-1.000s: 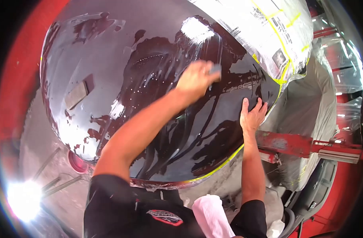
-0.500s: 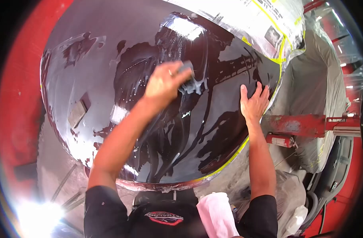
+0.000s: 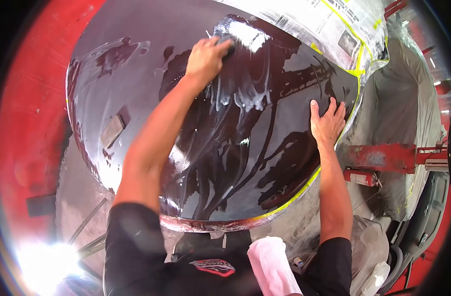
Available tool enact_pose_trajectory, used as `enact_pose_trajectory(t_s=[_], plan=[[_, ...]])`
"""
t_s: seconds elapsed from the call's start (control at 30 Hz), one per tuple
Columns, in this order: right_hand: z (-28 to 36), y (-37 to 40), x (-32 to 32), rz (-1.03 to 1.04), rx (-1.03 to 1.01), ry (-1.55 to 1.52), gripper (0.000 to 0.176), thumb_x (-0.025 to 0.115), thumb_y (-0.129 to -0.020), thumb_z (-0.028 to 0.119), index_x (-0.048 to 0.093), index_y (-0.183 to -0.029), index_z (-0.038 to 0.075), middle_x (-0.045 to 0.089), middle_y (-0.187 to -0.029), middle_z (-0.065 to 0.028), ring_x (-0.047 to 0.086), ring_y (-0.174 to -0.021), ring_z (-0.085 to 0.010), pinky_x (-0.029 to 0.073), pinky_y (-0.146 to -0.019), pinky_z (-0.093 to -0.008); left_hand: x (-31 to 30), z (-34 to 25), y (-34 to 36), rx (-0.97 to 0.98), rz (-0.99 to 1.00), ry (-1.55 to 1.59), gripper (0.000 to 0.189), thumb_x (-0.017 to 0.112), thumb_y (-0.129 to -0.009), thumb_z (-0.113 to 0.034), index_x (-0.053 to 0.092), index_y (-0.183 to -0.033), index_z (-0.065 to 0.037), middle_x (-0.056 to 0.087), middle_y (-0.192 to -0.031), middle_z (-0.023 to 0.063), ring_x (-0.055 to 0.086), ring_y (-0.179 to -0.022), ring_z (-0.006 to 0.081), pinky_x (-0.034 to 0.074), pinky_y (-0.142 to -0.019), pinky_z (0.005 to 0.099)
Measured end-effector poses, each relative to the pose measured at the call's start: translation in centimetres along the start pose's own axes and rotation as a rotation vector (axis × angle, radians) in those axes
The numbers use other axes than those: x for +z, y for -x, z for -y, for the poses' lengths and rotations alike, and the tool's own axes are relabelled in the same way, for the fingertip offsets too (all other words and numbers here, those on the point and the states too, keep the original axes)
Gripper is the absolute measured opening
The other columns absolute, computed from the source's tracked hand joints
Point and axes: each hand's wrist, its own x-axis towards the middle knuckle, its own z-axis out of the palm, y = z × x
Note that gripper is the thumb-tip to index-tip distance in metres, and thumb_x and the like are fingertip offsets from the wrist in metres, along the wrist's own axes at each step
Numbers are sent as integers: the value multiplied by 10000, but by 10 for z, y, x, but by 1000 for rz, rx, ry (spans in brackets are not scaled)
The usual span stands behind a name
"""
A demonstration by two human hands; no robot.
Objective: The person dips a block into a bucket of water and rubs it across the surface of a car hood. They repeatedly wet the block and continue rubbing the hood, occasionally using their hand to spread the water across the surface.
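Wet-sanding stroke in hand: left hand (image 3: 205, 55) closed around a sanding block (image 3: 226, 41) on the wet black panel (image 3: 265, 163); right hand (image 3: 328, 124) flat, open, empty. Next stroke likely needs even pressure.

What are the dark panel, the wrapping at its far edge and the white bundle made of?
Dark panel: probably painted metal, glossy where wet, dull grey where dry. Wrapping: newspaper, its print shows, edged with yellow tape. White bundle: likely cloth, soft ribbed folds.

The panel (image 3: 265, 163) is seen as glossy black, streaked with milky white runs. Its edge is bordered by yellow tape (image 3: 304, 185), and newsprint-patterned masking paper (image 3: 329, 29) is seen beyond.
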Motion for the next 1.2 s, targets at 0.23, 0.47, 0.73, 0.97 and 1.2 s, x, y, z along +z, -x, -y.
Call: enact_pose_trajectory(t_s=[0.23,0.47,0.73,0.97,1.2], plan=[[-1,1,2,4,-13,30,790,568,-927,610,408,-1501,92,285,-1585,-264,230,-1498,-391,193,-1193,-584,-48,-55,103,18,2,205,434,642,-794,35,701,-1172,-171,666,-1163,170,649,-1036,399,538,-899,500],[0,1,-1,9,-13,-6,783,563,-929,613,414,-1493,90,291,-1580,-271,230,-1499,-392,200,-1190,-583,8,1,-9,-91,-46,-32,371,614,-856,-39,667,-1194,-184,660,-1089,168,636,-982,400,529,-842,491],[-7,-6,10,-106,-181,71,767,580,-941,576,468,-1425,-7,388,-1470,-375,366,-1392,-494,306,-1137,-567,-18,-66,87,29,-5,214,542,650,-724,63,699,-1207,-180,625,-1281,153,612,-1161,360,501,-1011,462],[-13,-6,13,-125,-203,11,734,619,-935,539,513,-1385,-31,417,-1428,-397,407,-1352,-514,345,-1118,-555,-7,-58,47,-233,-48,94,431,633,-796,4,658,-1190,-170,638,-1240,164,595,-1170,353,480,-999,461],[-10,-5,13,-101,-154,14,741,604,-938,564,513,-1395,-11,406,-1462,-362,405,-1369,-484,350,-1119,-543,-20,-29,36,-263,70,57,488,646,-774,17,665,-1223,-175,619,-1285,183,581,-1200,357,476,-1010,462]])
